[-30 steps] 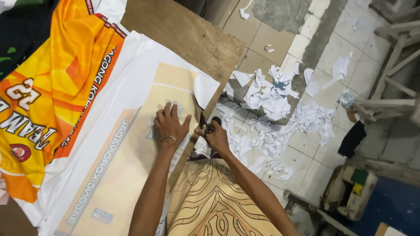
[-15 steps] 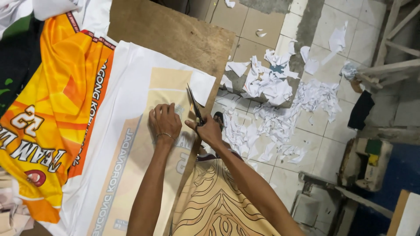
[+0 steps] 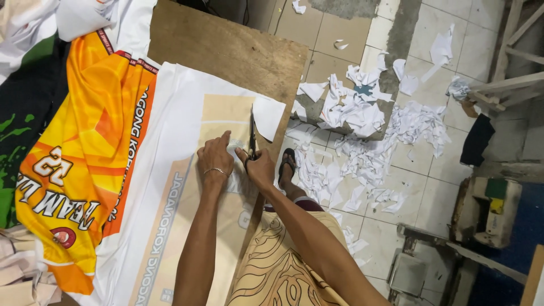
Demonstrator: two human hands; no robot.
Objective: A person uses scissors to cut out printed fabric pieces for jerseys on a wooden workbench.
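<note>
Head view looks straight down on my two hands at the edge of a wooden table (image 3: 226, 45). My right hand (image 3: 259, 167) is closed around the handles of a pair of scissors (image 3: 252, 136), blades pointing away from me and lying along the right edge of a large printed sheet (image 3: 187, 187), white with a tan panel. Whether the blades are parted or closed I cannot tell. My left hand (image 3: 215, 158) lies flat just left of the scissors, fingers spread and pressing the sheet down; a thin bracelet (image 3: 215, 170) sits on that wrist. Beyond the scissor tips, a corner flap of the sheet (image 3: 267, 116) curls up over the table edge. Further left of my left hand lies an orange and yellow jersey (image 3: 85, 158), with dark green cloth (image 3: 22, 113) beyond it. Right of my right hand, below the table edge, white paper scraps (image 3: 362, 147) are scattered across the tiled floor (image 3: 317, 34). My sandalled foot (image 3: 286, 164) shows near that hand.
</note>
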